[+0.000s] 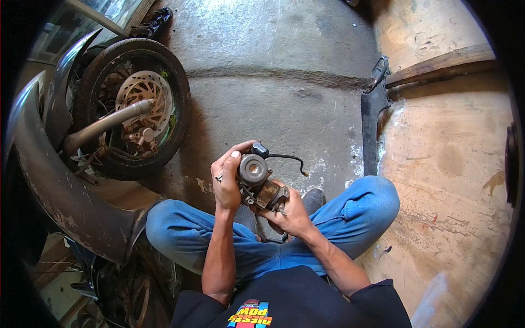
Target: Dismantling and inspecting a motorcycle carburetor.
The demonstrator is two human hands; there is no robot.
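A motorcycle carburetor [255, 170] is held above my crossed legs, its round grey cap facing up. My left hand [225, 177] wraps its left side, thumb lying along the cap's edge; a ring shows on one finger. Under the lower right of the body, my right hand [292, 214] grips near the brownish metal part [269, 195]. A black sensor-like piece [260, 149] sits at the top by my left fingertips. From it a short black cable [290, 157] sticks out to the right and bends down. The fingers beneath the carburetor are partly hidden.
A motorcycle wheel [178, 90] with a brake disc [127, 90] and grey fork leg [109, 124] stands at left, beside scuffed dark body panels [71, 202]. On the right, a long black plastic part [372, 120] leans against the wooden wall [443, 136]. Concrete floor [273, 109] lies ahead.
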